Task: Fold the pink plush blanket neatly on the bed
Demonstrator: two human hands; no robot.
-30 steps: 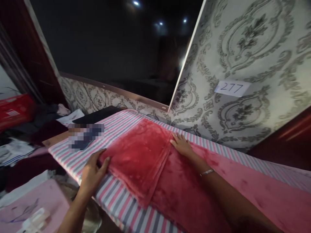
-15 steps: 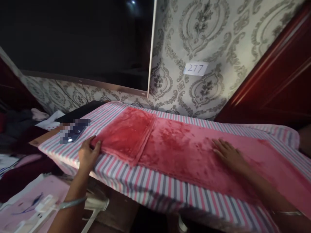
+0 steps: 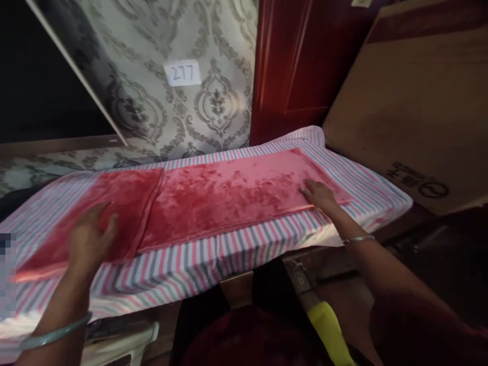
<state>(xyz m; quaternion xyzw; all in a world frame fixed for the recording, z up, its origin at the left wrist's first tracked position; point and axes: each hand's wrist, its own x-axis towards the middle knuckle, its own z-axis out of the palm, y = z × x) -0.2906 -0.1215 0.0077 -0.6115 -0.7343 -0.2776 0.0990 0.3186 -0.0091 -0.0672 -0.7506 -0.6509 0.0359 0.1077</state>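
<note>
A long red-pink plush cloth (image 3: 224, 195) lies spread over a striped tablecloth (image 3: 244, 239). Its left part is folded over in a darker red layer (image 3: 133, 203), with the fold's edge running across the cloth. Over this folded part is my left hand (image 3: 89, 239), fingers apart and slightly blurred; whether it touches the fabric I cannot tell. My right hand (image 3: 320, 195) rests on the cloth near its right end, fingers stretched out, close to the front edge. Neither hand grips anything.
Behind the table is a patterned wall with a paper label (image 3: 183, 72) and a dark screen (image 3: 49, 76). A red wooden panel (image 3: 292, 61) and a large cardboard box (image 3: 415, 112) stand at the right. Something yellow (image 3: 330, 330) shows below the table.
The view has swung right, bringing the box into sight. My right hand has slid toward the cloth's right end. My left hand has moved from the left front edge over the folded part.
</note>
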